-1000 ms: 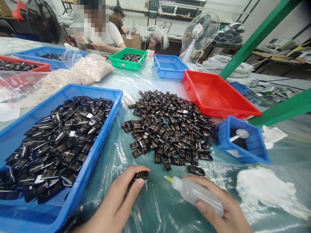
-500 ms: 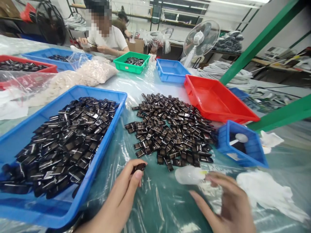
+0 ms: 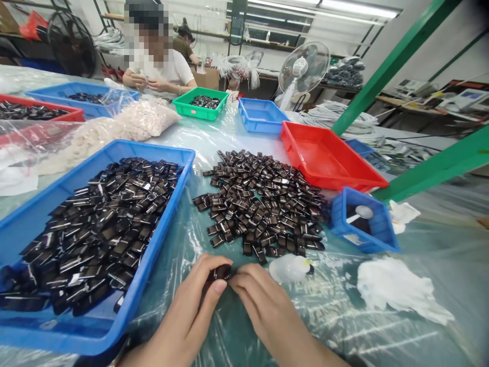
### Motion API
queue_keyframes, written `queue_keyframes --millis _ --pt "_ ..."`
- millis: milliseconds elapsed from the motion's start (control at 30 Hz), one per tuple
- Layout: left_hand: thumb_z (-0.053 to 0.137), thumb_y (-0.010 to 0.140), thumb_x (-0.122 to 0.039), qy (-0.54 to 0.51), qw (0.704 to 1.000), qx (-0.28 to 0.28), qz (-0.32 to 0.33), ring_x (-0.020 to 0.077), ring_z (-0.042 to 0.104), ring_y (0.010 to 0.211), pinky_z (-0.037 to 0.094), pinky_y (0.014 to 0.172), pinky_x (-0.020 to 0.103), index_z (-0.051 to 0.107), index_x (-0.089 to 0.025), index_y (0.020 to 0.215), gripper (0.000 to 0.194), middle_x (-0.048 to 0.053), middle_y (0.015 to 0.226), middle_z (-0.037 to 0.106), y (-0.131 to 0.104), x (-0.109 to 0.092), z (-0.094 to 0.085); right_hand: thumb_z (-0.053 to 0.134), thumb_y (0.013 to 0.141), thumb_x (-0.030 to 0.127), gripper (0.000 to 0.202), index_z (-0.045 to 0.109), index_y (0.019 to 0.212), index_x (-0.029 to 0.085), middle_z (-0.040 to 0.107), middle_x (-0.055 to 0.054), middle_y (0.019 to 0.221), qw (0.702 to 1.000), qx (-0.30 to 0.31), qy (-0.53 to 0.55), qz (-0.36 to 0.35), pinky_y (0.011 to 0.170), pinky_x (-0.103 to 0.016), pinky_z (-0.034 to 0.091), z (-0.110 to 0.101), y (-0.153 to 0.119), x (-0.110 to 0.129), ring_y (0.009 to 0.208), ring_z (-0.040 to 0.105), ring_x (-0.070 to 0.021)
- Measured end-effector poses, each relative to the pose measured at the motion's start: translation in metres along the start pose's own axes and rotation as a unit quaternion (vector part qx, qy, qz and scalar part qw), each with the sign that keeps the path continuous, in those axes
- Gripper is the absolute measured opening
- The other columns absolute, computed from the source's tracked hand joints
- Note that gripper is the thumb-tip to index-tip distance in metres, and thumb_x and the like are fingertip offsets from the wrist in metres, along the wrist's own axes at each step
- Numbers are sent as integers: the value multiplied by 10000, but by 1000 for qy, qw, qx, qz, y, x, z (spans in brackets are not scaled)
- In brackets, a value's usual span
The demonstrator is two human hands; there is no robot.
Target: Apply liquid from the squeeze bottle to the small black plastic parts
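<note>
A small dark brown-black glossy plastic casing (image 3: pixel 222 271) is pinched between the thumb and curled fingers of my left hand (image 3: pixel 191 300), just in front of the heap. My right hand (image 3: pixel 263 300) comes in from the right, fingers bent together, their tips meeting the casing's right end. Whether they hold something tiny there is hidden. Right of my right hand, a translucent white bottle (image 3: pixel 288 268) with a yellow and black tip lies on its side. Beyond both hands spreads a loose heap of similar casings (image 3: pixel 263 204) on the plastic-covered table.
A large blue tray (image 3: pixel 155 250) full of casings stands left. To the right are a small blue bin (image 3: pixel 376 239) with a white spoon (image 3: pixel 364 211), a white cloth (image 3: pixel 397 285) and a red tray (image 3: pixel 324 153). A co-worker (image 3: pixel 160 71) sits across the table.
My right hand has moved left from beside the bottle's tip to the casing, its fingers closing together. My left hand keeps hold of the casing. The view has shifted slightly.
</note>
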State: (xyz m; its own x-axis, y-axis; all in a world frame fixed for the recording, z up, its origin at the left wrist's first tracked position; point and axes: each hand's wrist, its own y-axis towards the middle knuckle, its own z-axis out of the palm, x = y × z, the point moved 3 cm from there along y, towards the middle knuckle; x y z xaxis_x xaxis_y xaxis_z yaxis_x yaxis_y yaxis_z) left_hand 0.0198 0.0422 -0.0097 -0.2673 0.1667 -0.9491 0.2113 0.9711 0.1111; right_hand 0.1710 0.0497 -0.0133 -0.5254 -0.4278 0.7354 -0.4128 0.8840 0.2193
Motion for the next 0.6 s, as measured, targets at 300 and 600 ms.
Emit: queue_keyframes --millis 300,600 --pt "364 974 -139 0 986 136 96 166 545 794 431 729 269 468 -254 1080 189 3 891 538 0 -6 5 632 849 420 210 615 820 213 619 31 674 857 28 456 238 689 -220 536 -13 -6 5 665 641 -105" --pt "302 1025 -327 74 981 111 137 174 557 702 447 626 269 482 -239 1107 217 24 824 560 -4 -2 7 738 764 398 221 609 811 224 579 55 726 793 21 547 269 698 -203 496 -10 -9 7 664 589 -78"
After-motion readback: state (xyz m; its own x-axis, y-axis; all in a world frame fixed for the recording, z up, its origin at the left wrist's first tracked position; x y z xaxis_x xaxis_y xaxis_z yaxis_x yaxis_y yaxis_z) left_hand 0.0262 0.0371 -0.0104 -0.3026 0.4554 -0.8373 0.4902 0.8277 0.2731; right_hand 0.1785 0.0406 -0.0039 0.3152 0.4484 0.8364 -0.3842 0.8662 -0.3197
